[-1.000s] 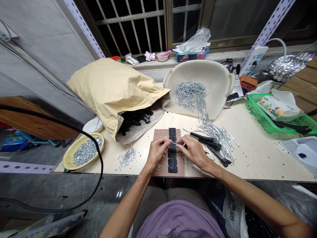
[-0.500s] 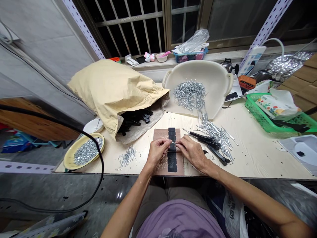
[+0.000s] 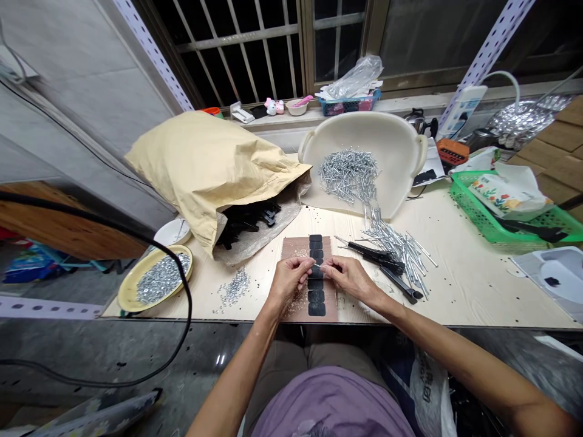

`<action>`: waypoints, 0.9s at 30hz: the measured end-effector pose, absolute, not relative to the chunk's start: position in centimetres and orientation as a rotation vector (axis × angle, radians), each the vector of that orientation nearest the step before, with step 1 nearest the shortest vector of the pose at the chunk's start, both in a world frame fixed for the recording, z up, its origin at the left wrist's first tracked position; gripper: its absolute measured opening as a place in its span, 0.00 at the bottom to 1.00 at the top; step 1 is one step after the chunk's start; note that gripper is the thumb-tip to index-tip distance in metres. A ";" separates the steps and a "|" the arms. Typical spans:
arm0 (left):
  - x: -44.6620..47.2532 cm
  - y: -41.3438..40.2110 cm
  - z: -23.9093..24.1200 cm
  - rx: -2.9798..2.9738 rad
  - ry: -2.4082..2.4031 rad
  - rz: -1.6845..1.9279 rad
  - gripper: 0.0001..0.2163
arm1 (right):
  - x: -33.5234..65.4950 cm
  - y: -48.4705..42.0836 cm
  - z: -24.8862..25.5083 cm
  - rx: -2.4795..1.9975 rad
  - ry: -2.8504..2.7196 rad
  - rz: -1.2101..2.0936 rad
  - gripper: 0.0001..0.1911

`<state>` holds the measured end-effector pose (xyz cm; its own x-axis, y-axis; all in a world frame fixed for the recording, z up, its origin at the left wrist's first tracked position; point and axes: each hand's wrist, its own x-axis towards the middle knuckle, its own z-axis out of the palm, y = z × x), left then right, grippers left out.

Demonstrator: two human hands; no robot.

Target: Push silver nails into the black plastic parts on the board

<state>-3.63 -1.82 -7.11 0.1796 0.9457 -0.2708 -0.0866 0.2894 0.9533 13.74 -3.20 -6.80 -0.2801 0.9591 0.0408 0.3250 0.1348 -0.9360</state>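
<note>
Over a column of black rectangular pads (image 3: pixel 316 296), my left hand (image 3: pixel 290 279) and my right hand (image 3: pixel 350 278) meet with pinched fingertips. A thin silvery metal rod (image 3: pixel 317 265) spans the small gap between them, its ends covered by the fingers. Whether a smaller part is also in the left pinch, I cannot tell. The pads lie on a brown board (image 3: pixel 328 309) at the table's front edge. Just right of my right hand lie black plastic handle-like parts (image 3: pixel 387 261), beside a spill of long metal rods (image 3: pixel 407 246).
A whitish basin (image 3: pixel 396 164) holding many rods lies tipped at the back. On the left, a paper sack (image 3: pixel 195 164) spills black parts. A yellow dish (image 3: pixel 125 294) holds small metal pieces, with a loose pile (image 3: pixel 235 286) nearby. A green basket (image 3: pixel 473 224) stands right.
My right hand has turned slightly and lowered its wrist, its fingertips still close to the left ones. The left hand has barely moved.
</note>
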 end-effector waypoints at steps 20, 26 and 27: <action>-6.2 -4.0 -12.5 2.488 1.542 0.525 0.23 | 15.3 -1.9 -9.4 -1.310 -1.668 1.051 0.13; -10.2 -2.9 -12.2 2.420 1.599 0.644 0.22 | 13.6 -1.9 -8.1 -1.240 -1.617 1.258 0.14; -10.6 -3.1 -11.8 2.356 1.600 0.712 0.21 | 13.3 -2.1 -7.9 -1.224 -1.615 1.333 0.15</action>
